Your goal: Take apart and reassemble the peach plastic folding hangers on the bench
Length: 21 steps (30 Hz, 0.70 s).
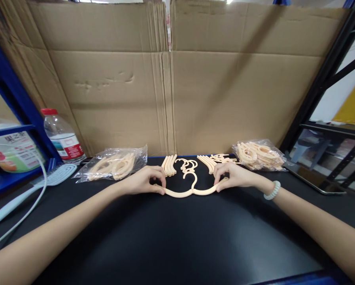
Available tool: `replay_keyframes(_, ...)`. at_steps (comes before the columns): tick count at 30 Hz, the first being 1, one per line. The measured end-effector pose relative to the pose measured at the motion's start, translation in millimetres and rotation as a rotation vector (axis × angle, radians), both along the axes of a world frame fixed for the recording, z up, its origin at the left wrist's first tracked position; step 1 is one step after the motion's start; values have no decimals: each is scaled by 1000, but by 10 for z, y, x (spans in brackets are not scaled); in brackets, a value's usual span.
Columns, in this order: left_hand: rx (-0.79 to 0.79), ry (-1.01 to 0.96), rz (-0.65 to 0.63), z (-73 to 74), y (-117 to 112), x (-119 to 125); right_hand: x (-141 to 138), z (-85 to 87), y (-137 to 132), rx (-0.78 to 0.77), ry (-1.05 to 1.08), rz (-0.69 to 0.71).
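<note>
A cream plastic clothes hanger (179,194) spans the space between my two hands, low over the black tabletop, its hook pointing away from me. My left hand (146,180) pinches the tip of its left arm, and my right hand (232,176) pinches the tip of its right arm. The arms bow downward from the middle joint. Just beyond it lie loose hooks (189,163) in a small pile. A row of loose hanger arms (169,165) sits behind my left hand, and another row of hanger arms (206,164) lies by my right fingers.
Clear bags of hanger parts lie at the back: a left bag (112,163) and a right bag (259,154). A hairbrush (57,175), white cable (42,190) and bottle (63,136) are at left. A phone-like dark slab (315,179) rests at right. Cardboard (121,91) walls the back.
</note>
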<state>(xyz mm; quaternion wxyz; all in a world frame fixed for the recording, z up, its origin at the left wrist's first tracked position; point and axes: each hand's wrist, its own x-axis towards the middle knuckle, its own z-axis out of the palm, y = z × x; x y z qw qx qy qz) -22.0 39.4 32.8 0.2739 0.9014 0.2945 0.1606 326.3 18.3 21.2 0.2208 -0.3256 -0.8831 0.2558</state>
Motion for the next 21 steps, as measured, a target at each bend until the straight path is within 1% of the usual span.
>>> replay_keyframes(1, 60, 51, -23, -1, 5, -8, -9, 0, -5, 1, -23, 18)
replay_keyframes(4, 112, 86, -27, -32, 23, -25, -32, -16, -10, -4, -80, 1)
replay_keyframes(8, 212, 19, 63, -130, 45, -13, -67, -77, -2, 54, -76, -138)
replay_keyframes(10, 247, -11, 110, -175, 54, 1, -80, -103, 2, 69, -59, -179)
replay_keyframes(12, 269, -26, 130, -197, 56, 9, -83, -109, 1, 74, -63, -179)
replay_keyframes(17, 259, -13, 67, -183, 28, 10, -59, -58, -12, 64, -133, -116)
replay_keyframes(21, 271, -15, 55, -203, 0, 19, -44, -44, -18, 47, -167, -123)
